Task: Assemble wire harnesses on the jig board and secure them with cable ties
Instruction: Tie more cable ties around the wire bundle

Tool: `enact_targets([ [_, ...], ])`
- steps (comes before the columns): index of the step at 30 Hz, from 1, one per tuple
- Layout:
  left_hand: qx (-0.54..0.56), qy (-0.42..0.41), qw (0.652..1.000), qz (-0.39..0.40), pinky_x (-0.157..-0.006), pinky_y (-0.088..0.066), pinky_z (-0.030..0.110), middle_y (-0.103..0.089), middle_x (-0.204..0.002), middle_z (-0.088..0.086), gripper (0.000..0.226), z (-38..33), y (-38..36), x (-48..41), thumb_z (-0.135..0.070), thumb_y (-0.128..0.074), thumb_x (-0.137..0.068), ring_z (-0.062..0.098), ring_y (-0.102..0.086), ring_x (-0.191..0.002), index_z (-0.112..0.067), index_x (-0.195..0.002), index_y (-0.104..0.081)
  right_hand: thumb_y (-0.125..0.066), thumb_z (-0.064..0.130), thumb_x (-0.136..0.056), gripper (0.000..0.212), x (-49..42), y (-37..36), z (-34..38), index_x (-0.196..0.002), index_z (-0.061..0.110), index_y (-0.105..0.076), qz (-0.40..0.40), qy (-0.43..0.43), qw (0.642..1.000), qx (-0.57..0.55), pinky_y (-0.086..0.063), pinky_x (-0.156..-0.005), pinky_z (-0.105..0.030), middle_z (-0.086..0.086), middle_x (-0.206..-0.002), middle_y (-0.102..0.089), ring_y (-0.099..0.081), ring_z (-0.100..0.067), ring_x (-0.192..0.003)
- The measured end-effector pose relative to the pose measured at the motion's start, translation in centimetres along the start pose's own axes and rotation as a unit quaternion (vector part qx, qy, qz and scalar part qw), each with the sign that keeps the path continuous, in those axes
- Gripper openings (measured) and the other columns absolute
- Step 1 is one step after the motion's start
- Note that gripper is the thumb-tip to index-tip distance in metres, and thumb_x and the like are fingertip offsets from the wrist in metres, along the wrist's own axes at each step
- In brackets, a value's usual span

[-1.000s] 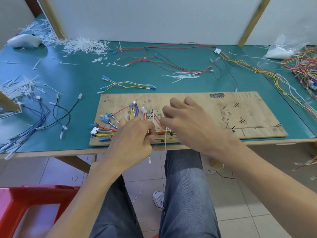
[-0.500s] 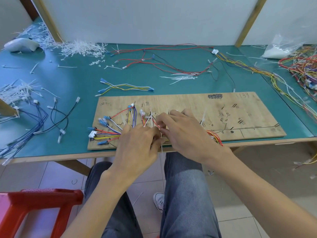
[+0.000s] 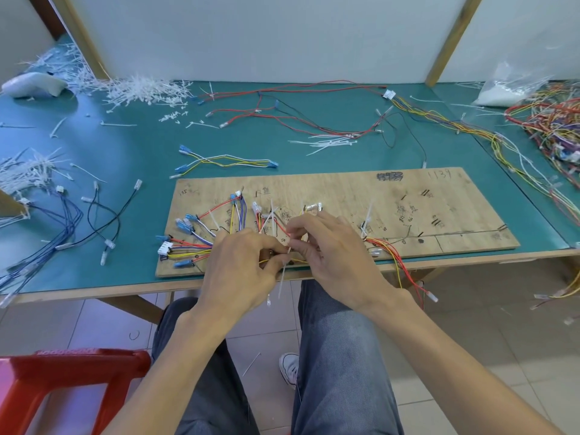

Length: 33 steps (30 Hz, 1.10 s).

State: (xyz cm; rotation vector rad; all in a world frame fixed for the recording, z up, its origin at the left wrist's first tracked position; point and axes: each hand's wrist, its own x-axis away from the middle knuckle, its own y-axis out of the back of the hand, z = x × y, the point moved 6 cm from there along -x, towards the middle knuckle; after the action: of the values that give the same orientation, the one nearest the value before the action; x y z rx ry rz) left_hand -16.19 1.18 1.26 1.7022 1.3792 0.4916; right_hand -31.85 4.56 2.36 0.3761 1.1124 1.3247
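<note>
Nearest me, my left hand [image 3: 241, 271] is curling its fingers down onto the bundle of red, yellow and blue wires [image 3: 191, 246], pinning it at the near edge of the flat plywood jig board [image 3: 345, 196]. My right hand [image 3: 332, 255] is pinching the thin white plastic cable tie [image 3: 281, 279] between thumb and forefinger, and the tie's tail is hanging down past the table edge between my knees. My own fingers are hiding where the tie is wrapping the bundle.

As I see it, the tie is likely slipping out of that small pinch if I am pulling at an angle. It could also be closing around too few wires, or catching a stray one, because I am working blind under my fingers. Pulling hard towards me risks dragging the bundle off its marked route.

Just right of my wrist, loose red and yellow wire ends [image 3: 405, 274] are dangling off the board's edge, and my forearm could snag them.

Further out, at the board's far edge, I am reading "175" [image 3: 183, 192] at the left corner and "1139" [image 3: 441, 174] at the right, beside a blacked-out scribble [image 3: 389, 176]. The handwritten marks in between are too small for me to read.
</note>
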Motion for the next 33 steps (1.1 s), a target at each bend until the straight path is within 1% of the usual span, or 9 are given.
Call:
enact_targets([
  [4,0.003,0.002,1.000,0.014,-0.077,-0.035,0.037,-0.049,-0.067,-0.018,0.006,0.0,0.0,0.0,-0.044,-0.081,-0.086,-0.003,-0.040,-0.070,-0.040,-0.090,-0.078,-0.071,0.014,-0.099,0.016,0.5,-0.2,0.0,-0.115,0.016,-0.069,-0.026,-0.019,0.998,-0.046,-0.051,-0.085,-0.047,0.022,-0.098,-0.057,-0.045,-0.001,-0.086],
  [8,0.003,0.014,1.000,0.026,-0.085,-0.045,0.040,-0.054,-0.070,-0.016,0.007,0.0,-0.1,-0.2,-0.046,-0.078,-0.088,0.004,-0.051,-0.071,-0.039,-0.091,-0.080,-0.074,0.016,-0.098,0.014,2.0,0.6,-0.2,-0.111,0.014,-0.069,-0.110,-0.042,0.992,-0.042,-0.049,-0.084,-0.034,0.008,-0.106,-0.063,-0.054,-0.010,-0.090],
  [10,0.018,0.027,0.999,0.029,-0.084,-0.049,0.042,-0.056,-0.069,-0.016,0.007,0.1,-0.2,-0.3,-0.044,-0.080,-0.087,0.009,-0.056,-0.071,-0.038,-0.089,-0.081,-0.070,0.006,-0.097,0.009,4.3,0.6,0.1,-0.104,0.011,-0.069,-0.121,0.004,0.993,-0.002,-0.047,-0.081,-0.037,0.001,-0.105,-0.063,-0.055,-0.019,-0.093],
  [14,0.036,0.054,0.997,0.044,-0.082,-0.052,0.042,-0.060,-0.063,-0.018,0.006,0.3,-0.3,-0.6,-0.041,-0.083,-0.085,0.009,-0.059,-0.071,-0.036,-0.088,-0.083,-0.063,0.000,-0.089,0.033,8.4,-1.8,0.6,-0.114,0.020,-0.073,-0.047,0.091,0.986,0.128,-0.037,-0.077,-0.040,0.004,-0.109,-0.065,-0.055,-0.027,-0.094],
  [20,0.051,0.074,0.993,0.078,-0.080,-0.057,0.039,-0.069,-0.066,-0.019,0.002,0.5,-0.5,-1.0,-0.036,-0.084,-0.084,0.007,-0.065,-0.072,-0.037,-0.082,-0.082,-0.059,0.003,-0.101,0.036,6.7,-2.8,1.0,-0.126,0.025,-0.075,-0.108,0.102,0.978,0.147,-0.028,-0.080,-0.035,0.005,-0.102,-0.065,-0.053,-0.026,-0.087],
  [24,0.057,0.079,0.991,0.094,-0.075,-0.057,0.036,-0.069,-0.065,-0.017,0.004,0.7,-0.5,-1.1,-0.036,-0.083,-0.085,0.013,-0.065,-0.073,-0.039,-0.082,-0.082,-0.070,0.012,-0.101,0.024,6.0,-3.1,1.4,-0.121,0.025,-0.073,-0.123,0.128,0.978,0.111,-0.034,-0.072,-0.039,0.004,-0.099,-0.066,-0.058,-0.026,-0.085],
  [27,0.064,0.071,0.991,0.096,-0.068,-0.048,0.032,-0.063,-0.057,-0.012,0.010,0.7,-0.5,-1.1,-0.036,-0.082,-0.086,0.015,-0.060,-0.065,-0.040,-0.077,-0.080,-0.071,0.012,-0.102,0.013,6.0,-3.2,0.8,-0.108,0.018,-0.081,-0.116,0.124,0.983,0.066,-0.033,-0.074,-0.036,0.002,-0.101,-0.070,-0.060,-0.025,-0.085],
  [30,0.063,0.059,0.992,0.090,-0.072,-0.038,0.033,-0.053,-0.052,-0.011,0.018,0.4,-0.6,-0.9,-0.037,-0.081,-0.087,0.014,-0.052,-0.059,-0.040,-0.071,-0.072,-0.077,0.007,-0.096,0.010,6.2,-3.0,-0.1,-0.102,0.014,-0.082,-0.102,0.068,0.992,-0.030,-0.041,-0.072,-0.039,0.000,-0.100,-0.070,-0.061,-0.022,-0.087],
  [33,0.061,0.045,0.995,0.068,-0.081,-0.044,0.039,-0.051,-0.055,-0.010,0.011,0.1,-0.5,-0.6,-0.037,-0.079,-0.089,0.010,-0.050,-0.060,-0.041,-0.080,-0.075,-0.079,0.011,-0.093,0.007,6.0,-2.8,-0.5,-0.098,0.013,-0.083,-0.101,0.004,0.987,-0.122,-0.048,-0.073,-0.043,0.001,-0.098,-0.071,-0.062,-0.018,-0.089],
])
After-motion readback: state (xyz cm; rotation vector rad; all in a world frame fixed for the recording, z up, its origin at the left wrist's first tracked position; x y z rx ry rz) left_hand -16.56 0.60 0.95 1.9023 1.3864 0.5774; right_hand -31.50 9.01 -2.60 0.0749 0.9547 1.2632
